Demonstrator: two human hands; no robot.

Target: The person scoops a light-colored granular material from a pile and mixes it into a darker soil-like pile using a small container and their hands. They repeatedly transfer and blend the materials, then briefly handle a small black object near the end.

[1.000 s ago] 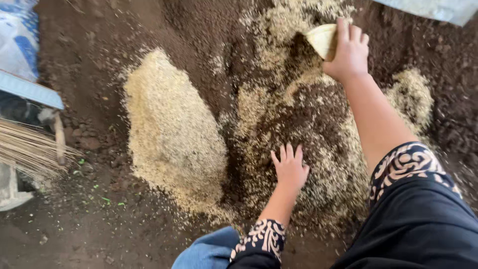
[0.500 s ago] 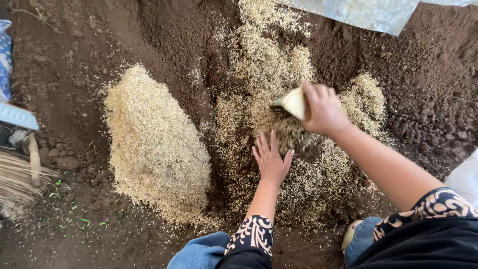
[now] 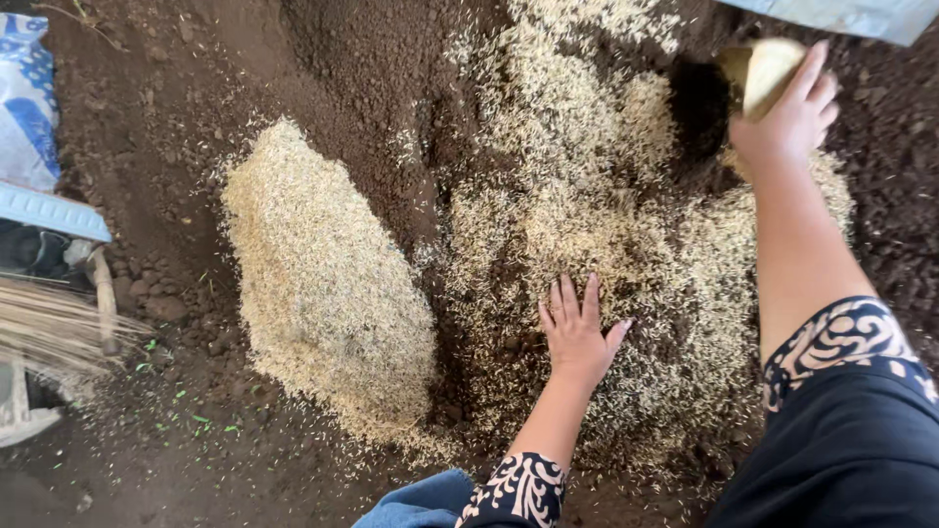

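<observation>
dark brown soil [image 3: 372, 68] covers the ground, with pale rice husks [image 3: 323, 284] heaped at the left and scattered thinly through the middle. left hand [image 3: 577, 332] lies flat on the husk-strewn soil, fingers spread, grasping nothing. right hand [image 3: 787, 112] is stretched to the far side, gripping a pale scoop [image 3: 768, 68] just beside a dark hollow. straw broom [image 3: 49, 332] lies at the left edge.
</observation>
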